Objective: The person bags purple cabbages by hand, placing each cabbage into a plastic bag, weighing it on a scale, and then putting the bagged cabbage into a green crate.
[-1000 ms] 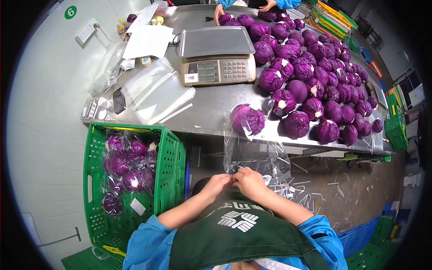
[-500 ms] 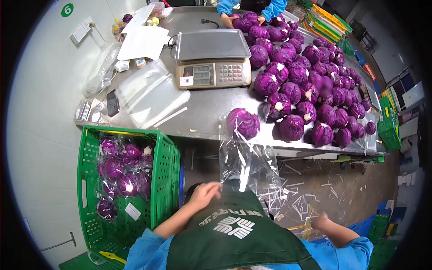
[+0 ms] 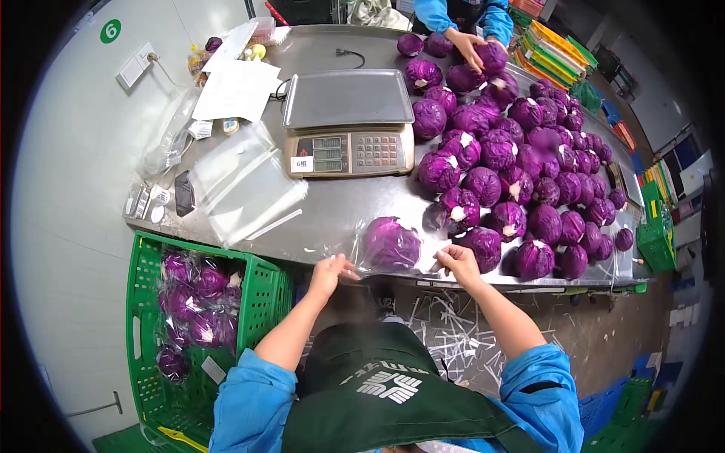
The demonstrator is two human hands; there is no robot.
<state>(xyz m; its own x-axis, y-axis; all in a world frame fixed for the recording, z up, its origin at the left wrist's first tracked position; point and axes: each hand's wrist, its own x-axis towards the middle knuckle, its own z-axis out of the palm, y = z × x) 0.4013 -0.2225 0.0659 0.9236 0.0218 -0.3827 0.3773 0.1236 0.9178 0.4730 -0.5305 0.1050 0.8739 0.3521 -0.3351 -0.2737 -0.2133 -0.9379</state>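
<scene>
A red cabbage (image 3: 393, 244) sits at the table's front edge inside a clear plastic bag (image 3: 360, 255). My left hand (image 3: 331, 275) pinches the bag at its near left side. On the near right side, my right hand (image 3: 459, 266) has thumb and fingers closed on the film. The two hands are spread apart, with the cabbage beyond and between them. Many loose red cabbages (image 3: 498, 149) are heaped on the steel table to the right, the closest just beyond my right hand. Behind the bagged cabbage stands a digital scale (image 3: 349, 98) with a bare tray.
A green crate (image 3: 260, 302) with several bagged cabbages stands at the left. Flat plastic bags (image 3: 245, 185), a phone (image 3: 184, 193) and paper sheets (image 3: 236, 89) lie on the table. Across it, a co-worker's hand (image 3: 466, 50) touches a cabbage. White strips (image 3: 461, 332) litter the floor.
Both hands have come up and forward to the table edge and taken hold of the bag. The bag's loose end no longer hangs over the edge. The co-worker's hands have moved right.
</scene>
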